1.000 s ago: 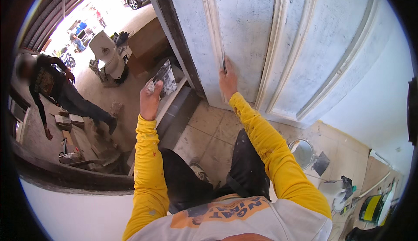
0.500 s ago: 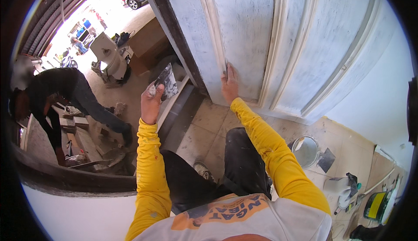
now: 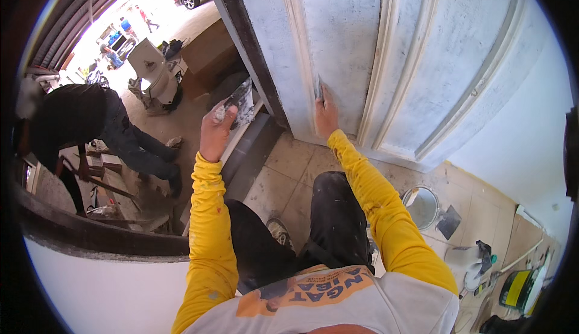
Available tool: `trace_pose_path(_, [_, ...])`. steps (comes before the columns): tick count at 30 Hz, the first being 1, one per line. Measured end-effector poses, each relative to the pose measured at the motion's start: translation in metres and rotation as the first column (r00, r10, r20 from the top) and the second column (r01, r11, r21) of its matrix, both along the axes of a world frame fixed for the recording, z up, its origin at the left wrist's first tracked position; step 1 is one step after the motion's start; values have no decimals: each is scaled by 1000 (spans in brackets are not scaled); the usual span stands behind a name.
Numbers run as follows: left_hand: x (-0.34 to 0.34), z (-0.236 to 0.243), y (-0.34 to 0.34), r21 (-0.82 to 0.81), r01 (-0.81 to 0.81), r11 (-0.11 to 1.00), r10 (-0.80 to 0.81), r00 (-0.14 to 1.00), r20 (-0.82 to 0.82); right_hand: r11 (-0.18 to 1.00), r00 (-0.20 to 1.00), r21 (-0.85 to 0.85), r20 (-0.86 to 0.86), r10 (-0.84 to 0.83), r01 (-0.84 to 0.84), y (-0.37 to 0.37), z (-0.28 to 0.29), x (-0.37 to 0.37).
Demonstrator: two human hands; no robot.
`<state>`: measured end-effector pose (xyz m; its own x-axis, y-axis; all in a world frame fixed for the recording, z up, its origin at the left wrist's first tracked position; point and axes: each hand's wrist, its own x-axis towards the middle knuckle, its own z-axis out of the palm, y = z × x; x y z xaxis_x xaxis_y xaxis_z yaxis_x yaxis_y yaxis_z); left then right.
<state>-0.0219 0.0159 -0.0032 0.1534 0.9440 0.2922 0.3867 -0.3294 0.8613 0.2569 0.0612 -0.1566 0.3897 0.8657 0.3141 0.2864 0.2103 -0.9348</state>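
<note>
My left hand (image 3: 216, 135) is closed on a flat metal scraper plate (image 3: 243, 103) smeared with white and dark filler, held up left of the door. A small putty knife (image 3: 318, 86) is gripped in my right hand (image 3: 327, 120); its narrow blade lies against the lower part of the door's left moulding. The panelled door (image 3: 344, 44) looks whitish and patchy, with raised mouldings running down it. The fingers of my right hand partly hide the knife's handle.
On the tiled floor to the right stand a bucket (image 3: 421, 207), a dark square plate (image 3: 449, 222), a white bottle (image 3: 464, 255) and a black-and-yellow tub (image 3: 517, 289). Beyond the dark door frame (image 3: 256, 50), a person (image 3: 120, 129) bends over boards. A toilet (image 3: 157, 74) stands outside.
My right hand and the putty knife have shifted slightly right and down along the moulding. My left hand has moved a little right with the plate. The other person has lifted an arm.
</note>
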Motion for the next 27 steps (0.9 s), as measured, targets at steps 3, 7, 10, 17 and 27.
trace_pose_path(3, [8, 1, -5, 35, 42, 998, -42, 999, -8, 996, 999, -84, 37, -3, 6, 10, 9, 4])
trace_pose_path(7, [1, -8, 4, 90, 12, 996, -2, 994, -111, 998, 987, 43, 158, 40, -47, -6, -32, 12])
trace_pose_path(10, [1, -15, 6, 129, 22, 991, -15, 998, -56, 993, 994, -72, 47, 101, -97, -20, -24, 15])
trace_pose_path(17, [5, -22, 13, 138, 56, 989, -49, 997, -54, 997, 998, 73, 61, -3, -1, 9, -11, 4])
trace_pose_path(27, [7, -15, 7, 202, 9, 979, 22, 988, -153, 994, 994, 85, 97, 56, -64, -9, -28, 2])
